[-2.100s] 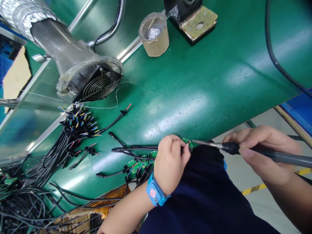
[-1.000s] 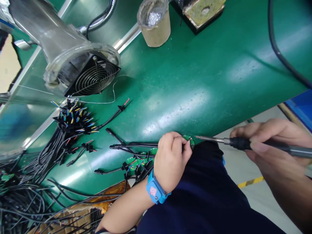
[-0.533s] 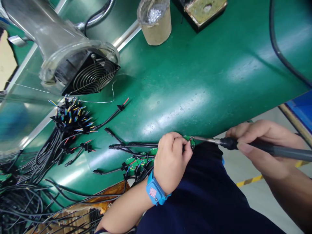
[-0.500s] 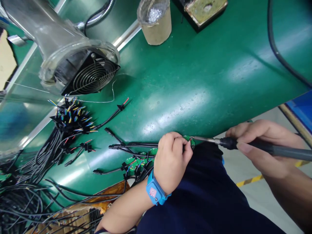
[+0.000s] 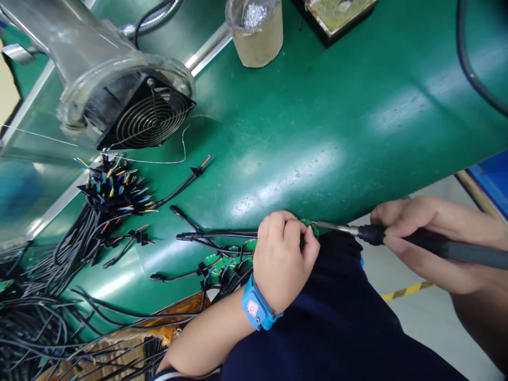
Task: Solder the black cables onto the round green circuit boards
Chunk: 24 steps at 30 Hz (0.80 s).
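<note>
With a blue band on its wrist, my left hand [image 5: 283, 259] is closed at the table's front edge. A small green circuit board [image 5: 315, 228] pokes out past its fingertips; the fingers cover much of it. My right hand [image 5: 428, 238] grips the dark handle of a soldering iron [image 5: 373, 234]. Its metal tip meets the board beside a bit of red wire. Left of my left hand lie more green circuit boards [image 5: 216, 266] with coloured wires and black cables [image 5: 222, 234] attached.
A fume-extractor fan [image 5: 154, 119] stands at the upper left, with thin solder wire [image 5: 159, 162] near it. Below is a bundle of stripped cables [image 5: 115, 185]. A tan cup [image 5: 257, 42] and a sponge tray [image 5: 337, 16] sit at the back. An open box [image 5: 130, 354] is at lower left.
The view has shifted slightly. My left thumb has moved a little to the right over the board, while the iron's tip stays at the board.
</note>
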Tool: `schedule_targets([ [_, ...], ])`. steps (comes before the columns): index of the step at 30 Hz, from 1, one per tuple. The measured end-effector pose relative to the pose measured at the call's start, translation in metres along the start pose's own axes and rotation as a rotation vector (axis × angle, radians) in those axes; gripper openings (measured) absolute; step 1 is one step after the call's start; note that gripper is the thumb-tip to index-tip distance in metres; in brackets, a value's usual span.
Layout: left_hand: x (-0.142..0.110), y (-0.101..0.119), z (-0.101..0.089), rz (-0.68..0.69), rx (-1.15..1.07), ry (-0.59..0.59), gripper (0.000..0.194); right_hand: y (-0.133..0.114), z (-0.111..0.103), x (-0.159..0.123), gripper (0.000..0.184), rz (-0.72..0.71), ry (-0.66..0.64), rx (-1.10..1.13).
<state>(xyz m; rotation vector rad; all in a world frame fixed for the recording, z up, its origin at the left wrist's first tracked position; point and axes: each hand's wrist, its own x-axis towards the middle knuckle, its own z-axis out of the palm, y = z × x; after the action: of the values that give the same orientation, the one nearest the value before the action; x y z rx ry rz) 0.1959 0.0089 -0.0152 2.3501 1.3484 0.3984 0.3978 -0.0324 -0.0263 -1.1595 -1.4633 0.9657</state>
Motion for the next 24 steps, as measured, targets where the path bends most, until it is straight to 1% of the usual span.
schedule_targets([
  [5,0.0028,0.0020,-0.0026,-0.050,0.006,-0.040,0.007,-0.0033,-0.0033,0.0027,0.014,-0.043,-0.055,-0.087],
  [9,0.0029,0.0024,-0.0044,-0.074,-0.017,-0.042,0.006,-0.0020,-0.0029,-0.0002,0.018,0.006,-0.041,-0.025],
  [11,0.0030,0.0024,-0.0045,-0.081,-0.021,-0.049,0.006,-0.0004,-0.0019,-0.0024,0.018,0.026,0.018,0.041],
  [14,0.0035,0.0020,-0.0040,-0.076,-0.020,-0.053,0.005,0.0011,-0.0013,-0.0036,0.018,0.019,0.143,0.120],
  [16,0.0039,0.0014,-0.0038,-0.065,-0.022,-0.054,0.005,0.0017,-0.0019,-0.0030,0.018,0.017,0.177,0.123],
  [24,0.0045,-0.0002,-0.0053,-0.044,-0.029,-0.057,0.006,0.0054,-0.0027,-0.0007,0.022,0.043,0.056,0.106],
])
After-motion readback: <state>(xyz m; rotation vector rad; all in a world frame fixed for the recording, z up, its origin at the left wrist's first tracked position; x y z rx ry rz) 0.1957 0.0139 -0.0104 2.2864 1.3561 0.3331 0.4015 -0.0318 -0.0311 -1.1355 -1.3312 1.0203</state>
